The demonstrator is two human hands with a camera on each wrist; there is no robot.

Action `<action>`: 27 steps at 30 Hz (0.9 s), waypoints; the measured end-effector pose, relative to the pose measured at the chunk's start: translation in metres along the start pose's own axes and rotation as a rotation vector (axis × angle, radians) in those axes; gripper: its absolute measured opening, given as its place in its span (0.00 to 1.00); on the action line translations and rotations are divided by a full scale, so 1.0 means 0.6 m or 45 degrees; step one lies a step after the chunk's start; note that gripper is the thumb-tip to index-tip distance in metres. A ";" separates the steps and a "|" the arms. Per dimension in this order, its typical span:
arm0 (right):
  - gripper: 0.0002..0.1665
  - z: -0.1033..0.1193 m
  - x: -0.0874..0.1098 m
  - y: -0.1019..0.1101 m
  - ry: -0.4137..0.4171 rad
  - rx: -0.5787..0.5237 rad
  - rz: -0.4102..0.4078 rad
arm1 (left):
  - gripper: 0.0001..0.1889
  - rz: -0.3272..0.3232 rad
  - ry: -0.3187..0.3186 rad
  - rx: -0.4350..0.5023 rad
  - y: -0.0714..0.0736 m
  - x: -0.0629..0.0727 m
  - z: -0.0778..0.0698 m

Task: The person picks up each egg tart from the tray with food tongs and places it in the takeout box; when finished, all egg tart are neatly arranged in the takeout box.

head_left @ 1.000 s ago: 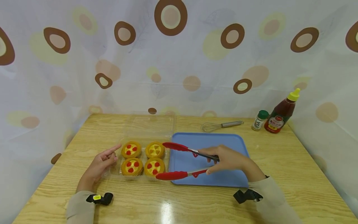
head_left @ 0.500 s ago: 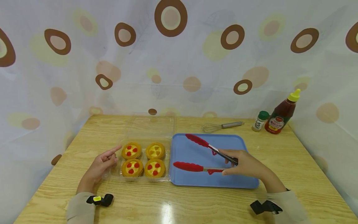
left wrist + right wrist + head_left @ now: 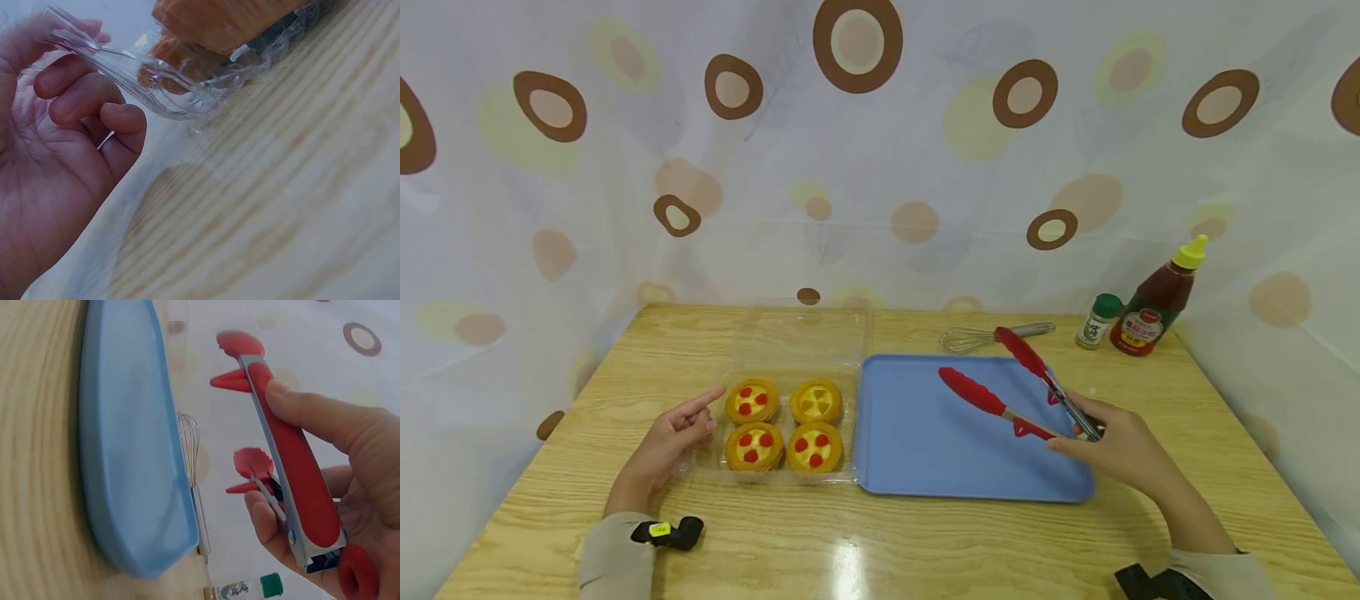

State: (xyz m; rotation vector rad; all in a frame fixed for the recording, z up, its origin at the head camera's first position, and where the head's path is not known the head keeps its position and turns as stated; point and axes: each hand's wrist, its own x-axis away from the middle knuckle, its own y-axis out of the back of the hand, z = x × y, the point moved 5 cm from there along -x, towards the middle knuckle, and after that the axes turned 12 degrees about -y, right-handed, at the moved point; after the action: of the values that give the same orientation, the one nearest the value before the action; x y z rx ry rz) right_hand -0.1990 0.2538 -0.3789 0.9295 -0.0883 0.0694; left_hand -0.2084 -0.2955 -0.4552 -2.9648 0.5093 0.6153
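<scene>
My right hand (image 3: 1116,446) grips red-tipped tongs (image 3: 973,392) above the right part of the blue tray (image 3: 917,467). The tongs' two arms are spread, with nothing between their tips. In the right wrist view my thumb lies on the tongs' red handle (image 3: 294,469) and the fingers curl round the other arm. My left hand (image 3: 658,446) holds the left rim of a clear plastic box (image 3: 846,477), index finger pointing along it. Left-wrist detail shows curled fingers (image 3: 87,103) at the box wall. Inside the box sit several egg tarts (image 3: 752,447) with red or tan toppings.
The box's transparent lid (image 3: 805,333) stands open at the back. Behind the tray lies a whisk (image 3: 970,338). A green-capped seasoning jar (image 3: 1096,323) and a yellow-topped sauce bottle (image 3: 1150,312) stand at the back right. The wooden table (image 3: 760,542) carries everything.
My right hand has carried the tongs rightward from over the tarts to above the tray's right part, their tips turning upward and away. My left hand and the box have stayed put.
</scene>
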 end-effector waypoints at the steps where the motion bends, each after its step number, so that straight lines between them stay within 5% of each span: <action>1: 0.52 -0.008 0.002 0.003 -0.033 0.000 -0.010 | 0.25 -0.005 0.005 -0.006 0.000 0.000 0.000; 6: 0.54 -0.050 0.011 0.013 -0.207 -0.017 -0.040 | 0.25 -0.020 0.010 0.006 -0.001 0.000 -0.001; 15: 0.56 -0.105 0.010 0.031 -0.369 0.047 -0.149 | 0.26 0.020 -0.035 0.040 -0.001 -0.001 -0.001; 27: 0.58 -0.141 -0.003 0.026 -0.422 0.032 -0.231 | 0.25 0.009 -0.031 0.025 -0.001 -0.001 -0.002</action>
State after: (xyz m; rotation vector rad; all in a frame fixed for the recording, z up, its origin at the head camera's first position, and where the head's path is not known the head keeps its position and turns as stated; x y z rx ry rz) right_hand -0.1987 0.3310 -0.4174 0.9639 -0.3102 -0.2529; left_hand -0.2082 -0.2951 -0.4541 -2.9341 0.5205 0.6428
